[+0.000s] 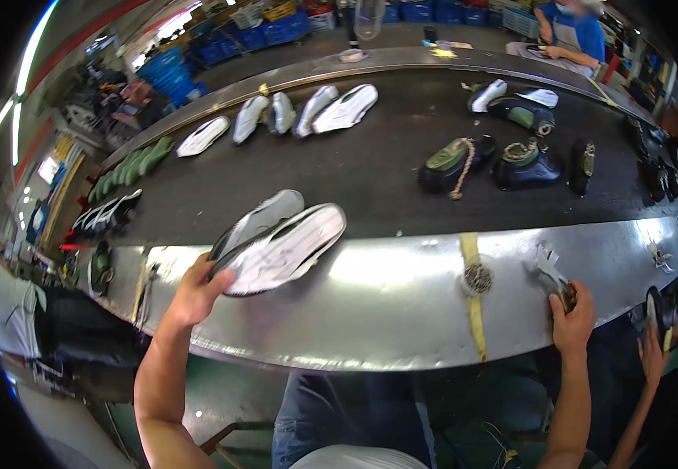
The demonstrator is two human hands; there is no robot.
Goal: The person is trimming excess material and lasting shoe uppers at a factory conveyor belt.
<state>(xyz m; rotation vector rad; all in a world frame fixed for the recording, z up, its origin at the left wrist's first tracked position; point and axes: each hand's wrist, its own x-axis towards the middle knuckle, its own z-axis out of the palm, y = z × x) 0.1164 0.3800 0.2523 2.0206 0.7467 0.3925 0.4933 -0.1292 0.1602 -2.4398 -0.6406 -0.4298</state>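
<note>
My left hand point(197, 291) is closed on the near ends of a pair of shoes at the front edge of the dark conveyor belt. One is a grey shoe point(267, 214); the white-faced shoe point(296, 252) beside it overlaps it. At the right of the metal ledge, my right hand point(573, 319) is wrapped round the handles of metal pincers point(548, 264), their head pointing away from me. Between my hands, a small round dish point(477, 278) of tiny metal pieces sits on a yellow tape strip point(476, 328).
On the dark belt point(339, 168) lie several white shoe pieces point(345, 108), green forms point(130, 168) and black-and-green shoes point(456, 162) with cords. A co-worker's hands point(656, 348) hold a shoe at right. Another person point(570, 39) sits across the belt. A dark-clothed person is at left.
</note>
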